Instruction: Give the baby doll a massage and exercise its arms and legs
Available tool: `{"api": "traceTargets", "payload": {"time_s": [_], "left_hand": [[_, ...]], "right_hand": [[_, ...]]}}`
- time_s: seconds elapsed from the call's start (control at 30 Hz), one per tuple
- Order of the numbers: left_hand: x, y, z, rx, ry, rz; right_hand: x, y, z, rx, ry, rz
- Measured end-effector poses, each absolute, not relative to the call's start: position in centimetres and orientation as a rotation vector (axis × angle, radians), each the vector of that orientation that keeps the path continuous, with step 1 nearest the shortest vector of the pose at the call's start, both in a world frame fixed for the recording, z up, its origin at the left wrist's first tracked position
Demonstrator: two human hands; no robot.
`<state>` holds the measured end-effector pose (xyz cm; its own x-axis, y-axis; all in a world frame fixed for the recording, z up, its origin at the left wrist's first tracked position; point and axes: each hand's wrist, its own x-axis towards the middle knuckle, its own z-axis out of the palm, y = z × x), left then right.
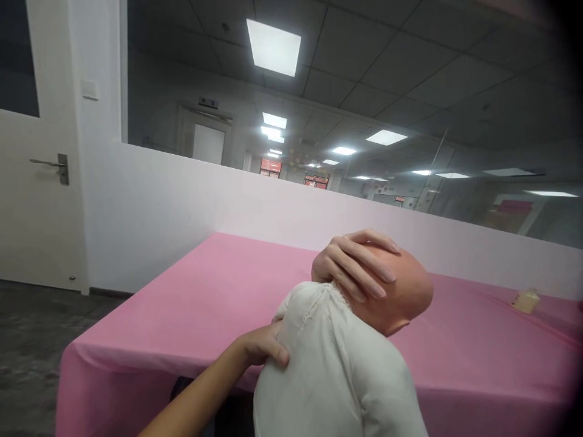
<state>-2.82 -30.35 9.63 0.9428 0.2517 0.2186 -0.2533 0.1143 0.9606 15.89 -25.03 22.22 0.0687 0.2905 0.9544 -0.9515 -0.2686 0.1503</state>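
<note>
At left there's the pink table [182, 303], and at its near edge the doll [314, 376] is clasped at the side by the left hand [266, 344], thumb showing, other fingers hidden. The tilted head [416, 285] is cupped by the right hand [348, 261]; farther right, a pale bottle [527, 301] is seen on the table.

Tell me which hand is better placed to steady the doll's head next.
Probably the right hand: it wraps over the bald head, whereas the left hand holds the white body lower down, apart from the head.
</note>
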Motion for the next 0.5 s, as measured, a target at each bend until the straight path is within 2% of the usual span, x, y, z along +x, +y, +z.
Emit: {"api": "traceTargets", "payload": {"time_s": [0.1, 0.23, 0.37, 0.5], "left_hand": [[-2.6, -31.7, 10.3, 1.345, -0.031, 0.404], [-2.7, -33.6, 11.8, 1.287, 0.003, 0.526], [-2.8, -34.3, 12.3, 1.268, 0.073, 0.693], [-3.3, -35.0, 12.5, 1.267, 0.116, 0.886]], "right_hand": [[14.3, -25.6, 22.6, 1.802, -0.922, 1.337], [13.2, -26.3, 23.4, 1.847, -0.953, 1.413], [13.3, -27.8, 23.3, 1.453, -0.860, 1.492], [13.7, -29.0, 23.7, 0.690, -0.902, 1.512]]}}
